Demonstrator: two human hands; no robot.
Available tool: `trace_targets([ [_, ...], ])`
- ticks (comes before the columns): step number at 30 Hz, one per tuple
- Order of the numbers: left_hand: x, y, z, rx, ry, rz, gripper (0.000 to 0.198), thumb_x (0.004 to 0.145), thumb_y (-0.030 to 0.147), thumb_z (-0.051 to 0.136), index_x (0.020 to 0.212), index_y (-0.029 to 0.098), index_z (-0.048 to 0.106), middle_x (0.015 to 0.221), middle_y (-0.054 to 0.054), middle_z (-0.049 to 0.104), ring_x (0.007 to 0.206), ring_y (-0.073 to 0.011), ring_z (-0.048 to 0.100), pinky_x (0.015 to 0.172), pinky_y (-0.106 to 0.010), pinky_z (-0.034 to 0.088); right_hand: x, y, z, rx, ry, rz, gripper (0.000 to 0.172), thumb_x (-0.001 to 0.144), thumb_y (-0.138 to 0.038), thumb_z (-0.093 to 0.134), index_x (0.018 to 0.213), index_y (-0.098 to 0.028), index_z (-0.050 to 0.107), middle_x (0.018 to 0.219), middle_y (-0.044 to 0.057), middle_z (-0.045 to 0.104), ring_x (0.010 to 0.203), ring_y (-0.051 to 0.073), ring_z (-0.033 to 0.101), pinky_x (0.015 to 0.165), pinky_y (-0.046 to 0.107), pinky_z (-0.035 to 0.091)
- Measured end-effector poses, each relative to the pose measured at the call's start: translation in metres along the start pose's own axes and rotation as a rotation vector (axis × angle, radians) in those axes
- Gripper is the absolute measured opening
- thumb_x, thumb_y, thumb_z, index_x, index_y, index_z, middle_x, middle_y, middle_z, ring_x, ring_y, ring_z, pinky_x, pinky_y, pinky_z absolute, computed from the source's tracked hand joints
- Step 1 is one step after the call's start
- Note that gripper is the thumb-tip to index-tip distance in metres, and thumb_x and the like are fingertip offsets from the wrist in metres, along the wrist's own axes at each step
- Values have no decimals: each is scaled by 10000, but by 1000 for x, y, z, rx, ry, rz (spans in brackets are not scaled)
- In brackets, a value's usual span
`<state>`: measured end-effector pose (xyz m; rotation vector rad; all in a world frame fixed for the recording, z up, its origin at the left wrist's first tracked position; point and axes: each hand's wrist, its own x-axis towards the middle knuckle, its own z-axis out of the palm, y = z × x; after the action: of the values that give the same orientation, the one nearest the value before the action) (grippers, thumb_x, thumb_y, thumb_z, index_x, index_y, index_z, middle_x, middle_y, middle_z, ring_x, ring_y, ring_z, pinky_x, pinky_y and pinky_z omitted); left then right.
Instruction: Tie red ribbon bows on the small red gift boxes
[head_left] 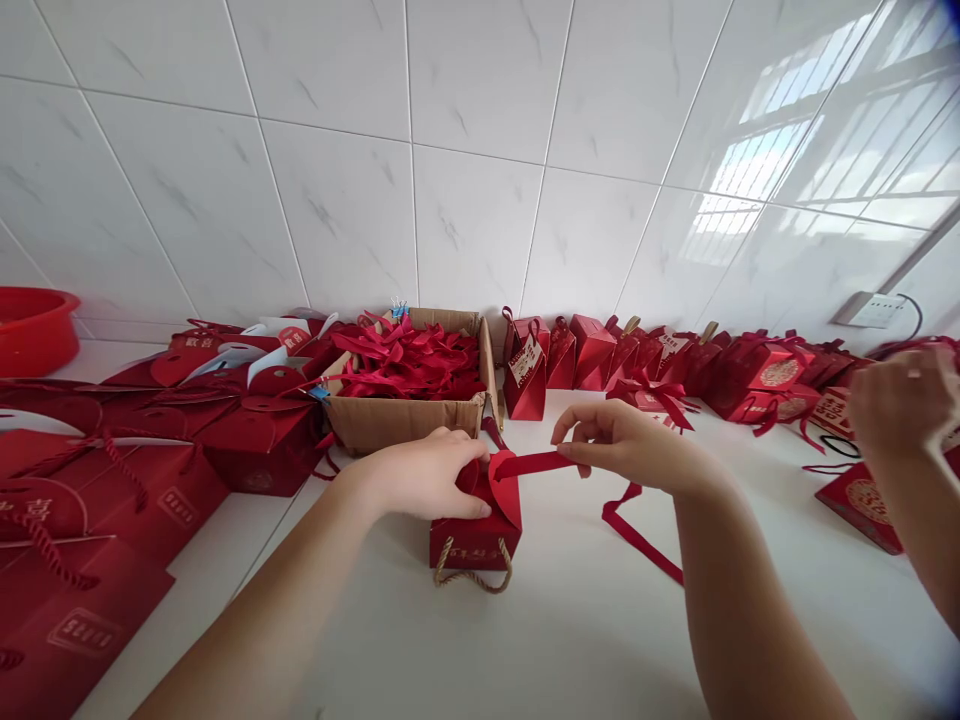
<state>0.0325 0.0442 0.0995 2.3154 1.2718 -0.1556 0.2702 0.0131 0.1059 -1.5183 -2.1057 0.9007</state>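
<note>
The red box (487, 527) seems already folded, but its ribbon (536, 463) is not yet tied: left hand (431, 475) grips the box, right hand (628, 440), apart, pinches the ribbon.

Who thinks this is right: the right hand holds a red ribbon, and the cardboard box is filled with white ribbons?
Not white: the head view shows red ribbons filling the cardboard box. The right hand does hold a red ribbon.
</note>
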Motion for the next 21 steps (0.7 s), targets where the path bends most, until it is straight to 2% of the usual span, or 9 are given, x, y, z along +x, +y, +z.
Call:
trace_targets([
  [7, 0, 1, 1, -3, 7, 1, 536, 703, 552, 550, 1174, 295, 541, 1227, -63, 525, 1048, -259, 547, 807, -352, 460, 2, 4, -1, 6, 9, 21, 187, 802, -332, 549, 881, -172, 607, 601, 0, 604, 495, 90, 416, 427, 207, 306],
  [15, 1, 0, 4, -27, 34, 20, 516, 693, 569, 557, 1129, 294, 574, 1183, -63, 550, 989, -269, 576, 766, -349, 457, 6, 3, 7, 19, 14, 21, 144, 789, -298, 559, 839, -183, 630, 592, 6, 623, 531, 116, 495, 459, 225, 351],
  [21, 6, -4, 7, -62, 76, 56, 387, 750, 534, 512, 1026, 280, 609, 1137, -52, 583, 983, -256, 580, 766, -330, 458, 6, 2, 11, 10, -7, 34, 123, 780, -269, 558, 848, -201, 635, 593, -3, 632, 510, 107, 487, 434, 215, 327],
])
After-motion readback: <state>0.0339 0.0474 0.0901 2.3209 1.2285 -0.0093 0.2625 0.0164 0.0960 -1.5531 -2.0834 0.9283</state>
